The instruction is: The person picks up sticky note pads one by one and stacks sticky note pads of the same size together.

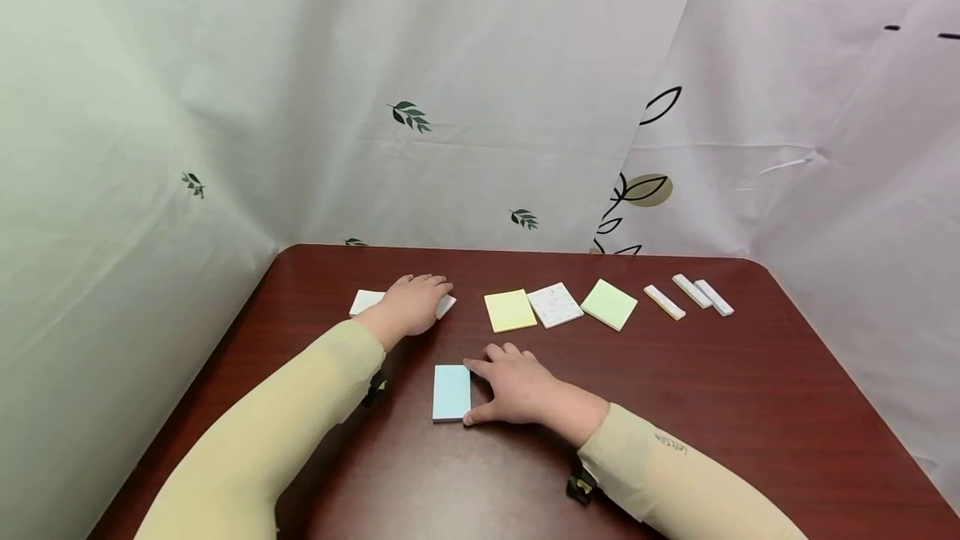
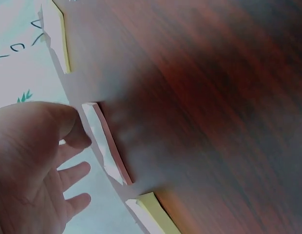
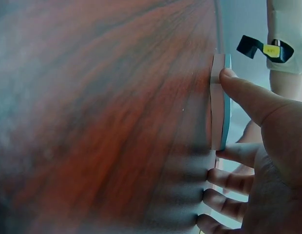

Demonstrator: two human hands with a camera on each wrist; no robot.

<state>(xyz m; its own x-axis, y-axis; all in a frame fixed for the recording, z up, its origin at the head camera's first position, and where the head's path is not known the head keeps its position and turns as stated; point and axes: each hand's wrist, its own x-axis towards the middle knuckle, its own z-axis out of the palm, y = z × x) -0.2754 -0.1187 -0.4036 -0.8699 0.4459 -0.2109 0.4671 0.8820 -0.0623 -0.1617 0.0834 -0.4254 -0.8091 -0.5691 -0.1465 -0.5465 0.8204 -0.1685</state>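
Note:
My right hand (image 1: 517, 384) pinches a light blue sticky note pad (image 1: 452, 394) lengthwise at its right side, thumb at the near corner and index finger at the far one. In the right wrist view the pad (image 3: 219, 102) lies flat, its pale side facing the camera. Farther back, my left hand (image 1: 415, 304) is over two whitish pads: one pad (image 1: 365, 301) shows to its left, another pad (image 1: 446, 305) peeks out at its fingers. The left wrist view shows loosely bent fingers beside a pad with a pinkish side (image 2: 112, 141); contact cannot be told.
Right of the left hand, a yellow pad (image 1: 511, 311), a speckled white pad (image 1: 555, 305) and a green pad (image 1: 609, 304) form a row. Three narrow strip pads (image 1: 664, 302) lie farther right. Behind the reddish-brown table (image 1: 750, 407) hangs a pale curtain (image 1: 480, 90).

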